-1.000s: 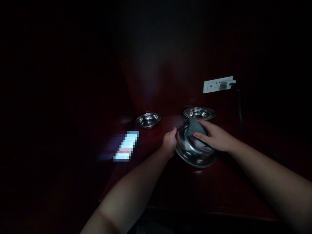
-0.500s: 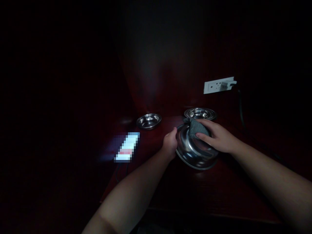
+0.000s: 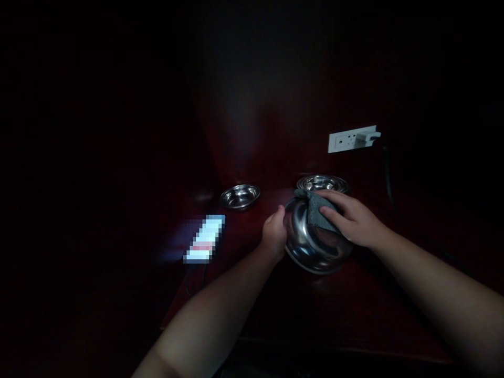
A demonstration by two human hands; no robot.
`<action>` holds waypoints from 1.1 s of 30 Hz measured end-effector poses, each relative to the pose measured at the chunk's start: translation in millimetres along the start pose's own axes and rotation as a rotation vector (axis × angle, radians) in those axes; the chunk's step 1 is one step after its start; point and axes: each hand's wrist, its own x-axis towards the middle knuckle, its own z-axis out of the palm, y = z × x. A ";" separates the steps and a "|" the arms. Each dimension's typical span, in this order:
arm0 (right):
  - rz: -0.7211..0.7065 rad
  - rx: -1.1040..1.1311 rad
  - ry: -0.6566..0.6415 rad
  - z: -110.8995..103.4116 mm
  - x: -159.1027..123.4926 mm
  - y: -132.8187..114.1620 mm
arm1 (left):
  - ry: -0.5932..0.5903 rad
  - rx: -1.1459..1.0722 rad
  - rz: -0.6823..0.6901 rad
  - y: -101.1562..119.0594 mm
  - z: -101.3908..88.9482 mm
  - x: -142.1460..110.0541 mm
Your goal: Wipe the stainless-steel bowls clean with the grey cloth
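A shiny steel bowl [image 3: 315,254] is tilted with its outer side facing me, above the dark red table. My left hand [image 3: 274,233] grips its left rim, thumb up; the other fingers are hidden behind the bowl. A grey-green cloth [image 3: 321,212] lies bunched against the bowl's outer surface. My right hand [image 3: 350,218] is closed over this cloth and presses it to the upper right of the bowl. Behind the bowl stands a stack of steel bowls [image 3: 323,182], partly covered by my right hand and the cloth.
Another steel bowl [image 3: 240,197] stands upright at the back left. A phone with a lit, pixelated screen [image 3: 205,239] lies near the left table edge, a cable below it. On the wall, a white socket plate [image 3: 352,139] holds a plug with a hanging cord [image 3: 388,173].
The cloth under my right hand has shifted slightly over the bowl's surface, and the right thumb sits a little further right. My left hand keeps its grip on the rim.
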 end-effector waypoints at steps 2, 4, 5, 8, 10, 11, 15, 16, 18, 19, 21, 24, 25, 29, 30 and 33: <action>0.036 0.010 0.013 1.5 0.1 1.5 | 0.011 0.003 0.008 -0.1 -0.2 -0.3; 0.068 0.023 0.021 3.2 -0.1 3.1 | 0.023 0.004 0.012 0.2 -0.6 -0.6; 0.081 0.030 0.023 3.9 -0.2 3.8 | 0.029 0.002 0.012 0.6 -0.7 -1.0; 0.109 0.039 0.032 5.5 -0.6 4.6 | 0.057 -0.004 0.023 2.8 -0.3 -2.7; 0.119 0.032 0.037 6.0 -0.8 4.1 | 0.078 -0.005 0.036 4.3 0.3 -3.9; 0.122 0.028 0.036 6.1 -0.8 3.8 | 0.085 -0.007 0.042 4.8 0.6 -4.4; 0.130 0.018 0.032 6.3 -1.3 3.7 | 0.092 -0.012 0.059 5.5 0.9 -5.5; 0.130 0.016 0.033 6.3 -1.4 3.8 | 0.096 -0.010 0.063 5.4 0.8 -5.6; 0.122 0.007 0.038 6.5 -1.4 3.5 | 0.105 -0.010 0.064 5.1 0.5 -5.7; 0.115 0.001 0.039 6.4 -1.3 2.9 | 0.107 -0.014 0.063 5.0 0.4 -5.8; 0.092 -0.006 0.042 6.0 -1.0 1.3 | 0.103 -0.024 0.064 4.9 0.4 -5.9; 0.055 -0.005 0.059 5.5 -0.7 -0.7 | 0.095 -0.030 0.071 5.2 0.4 -5.8; 0.050 -0.003 0.063 5.5 -0.8 -0.7 | 0.096 -0.028 0.070 5.2 0.3 -5.7; 0.077 0.014 0.069 7.9 -1.3 2.3 | 0.101 -0.019 0.068 4.8 -1.2 -3.9; 0.087 0.022 0.075 8.7 -1.4 3.4 | 0.104 -0.023 0.076 4.5 -1.8 -3.3; 0.114 0.043 0.085 10.5 -1.3 5.7 | 0.092 -0.044 0.105 4.2 -3.4 -1.9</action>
